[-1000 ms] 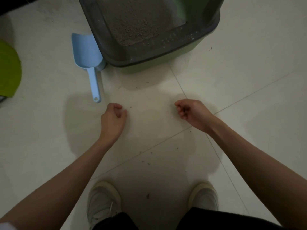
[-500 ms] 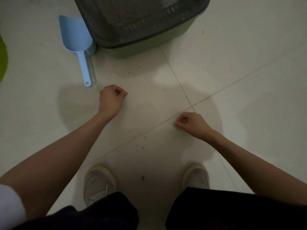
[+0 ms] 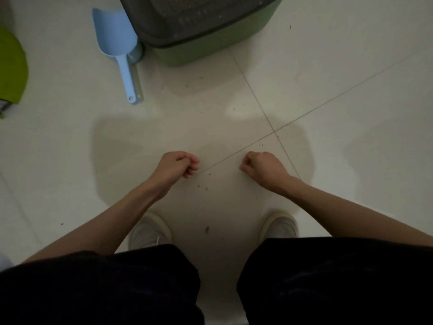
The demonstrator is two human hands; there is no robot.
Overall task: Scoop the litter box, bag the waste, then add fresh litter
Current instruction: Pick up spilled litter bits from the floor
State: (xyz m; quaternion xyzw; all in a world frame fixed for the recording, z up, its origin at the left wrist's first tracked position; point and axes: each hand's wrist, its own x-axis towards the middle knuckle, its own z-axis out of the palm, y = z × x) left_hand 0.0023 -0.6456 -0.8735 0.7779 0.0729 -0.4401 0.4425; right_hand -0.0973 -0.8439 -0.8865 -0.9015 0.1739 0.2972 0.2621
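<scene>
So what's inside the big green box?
The green litter box has a dark grey top part, and through it only a little grainy litter shows. The picture's top edge cuts off the rest, so any waste in there cannot be seen.

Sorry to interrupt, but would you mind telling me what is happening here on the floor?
A person is crouched on the tiled floor in front of a green litter box. Both the left hand and the right hand hang over the tiles with curled fingers, holding nothing that can be seen. The blue scoop lies untouched on the floor beside the box, and bits of scattered litter dot the tiles near the hands.
</scene>
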